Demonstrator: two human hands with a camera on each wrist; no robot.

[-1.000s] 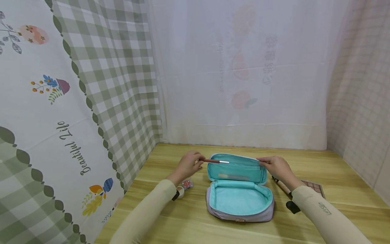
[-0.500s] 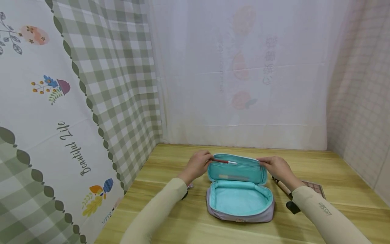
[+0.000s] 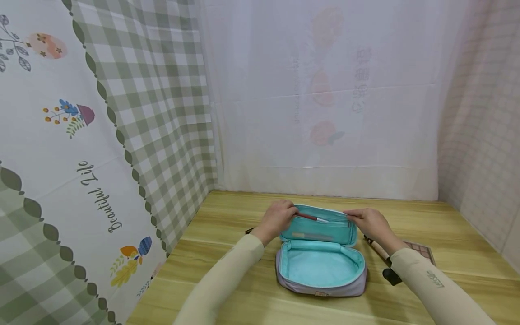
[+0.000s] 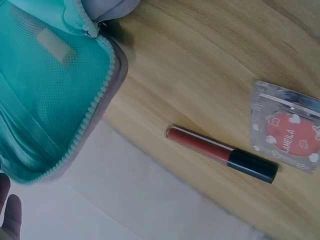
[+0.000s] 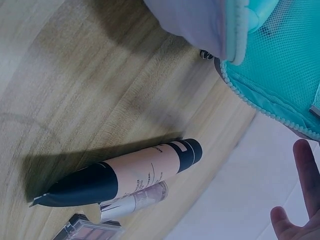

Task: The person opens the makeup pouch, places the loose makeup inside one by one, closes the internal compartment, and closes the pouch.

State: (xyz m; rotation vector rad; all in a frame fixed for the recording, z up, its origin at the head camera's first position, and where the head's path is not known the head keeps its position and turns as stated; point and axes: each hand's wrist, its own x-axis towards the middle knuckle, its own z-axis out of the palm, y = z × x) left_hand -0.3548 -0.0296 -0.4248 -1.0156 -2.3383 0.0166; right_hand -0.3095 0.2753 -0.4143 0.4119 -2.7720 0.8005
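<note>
One red stick (image 3: 308,217) pinched by left hand (image 3: 278,218), long axis just past 3 o'clock across teal lid (image 3: 341,229); lid's 2 o'clock corner pinched by right hand (image 3: 371,224).

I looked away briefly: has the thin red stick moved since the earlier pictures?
Yes: in the head view, the red stick in the left hand has moved to the right, judged against the lilac case.

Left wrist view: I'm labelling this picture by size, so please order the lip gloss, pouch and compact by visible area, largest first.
1. Pouch, cut off by the frame
2. Compact, also cut off
3. Lip gloss, long but slim
</note>
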